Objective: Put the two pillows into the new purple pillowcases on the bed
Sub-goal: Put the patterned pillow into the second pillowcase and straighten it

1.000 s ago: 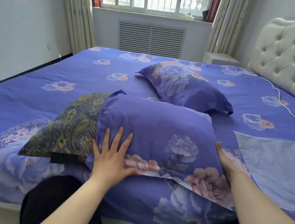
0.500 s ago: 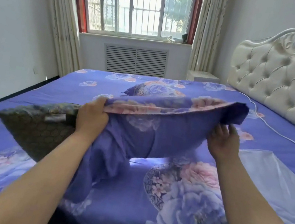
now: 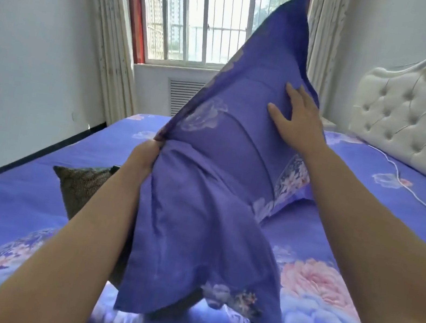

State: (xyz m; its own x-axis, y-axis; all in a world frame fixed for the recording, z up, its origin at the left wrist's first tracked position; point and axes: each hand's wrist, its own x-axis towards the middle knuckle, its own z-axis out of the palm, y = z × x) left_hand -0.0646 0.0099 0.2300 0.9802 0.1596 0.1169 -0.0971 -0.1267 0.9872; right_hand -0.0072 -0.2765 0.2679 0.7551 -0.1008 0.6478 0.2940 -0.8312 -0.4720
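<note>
Bed [image 3: 31,186]: covered in a purple floral sheet; it spread across the lower frame, with a tufted headboard [image 3: 418,118] at right.

Purple pillowcase [image 3: 220,179]: held up on end above the bed, one corner pointing high toward the window [image 3: 208,18], the loose open hem hanging at the bottom. The upper part looked filled, so a pillow was judged to sit inside, not yet settled. To do this step well, the holder would have needed to shake the filling down into the closed corners, then tuck the slack hem.

Second purple pillow [image 3: 284,202]: lay on the bed behind the raised case, largely hidden; judged already cased.

Dark patterned pillow [image 3: 80,183]: lay on the bed just beside the left forearm, out of any purple case.

Right hand [image 3: 296,119]: rested on the upper right face of the pillowcase, fingers spread and fairly straight, pressing the cloth.

Left hand [image 3: 144,155]: gripped the left edge, fingers curled into bunched fabric, their tips hidden.

White cable [image 3: 406,189]: trailed over the sheet near the headboard.
</note>
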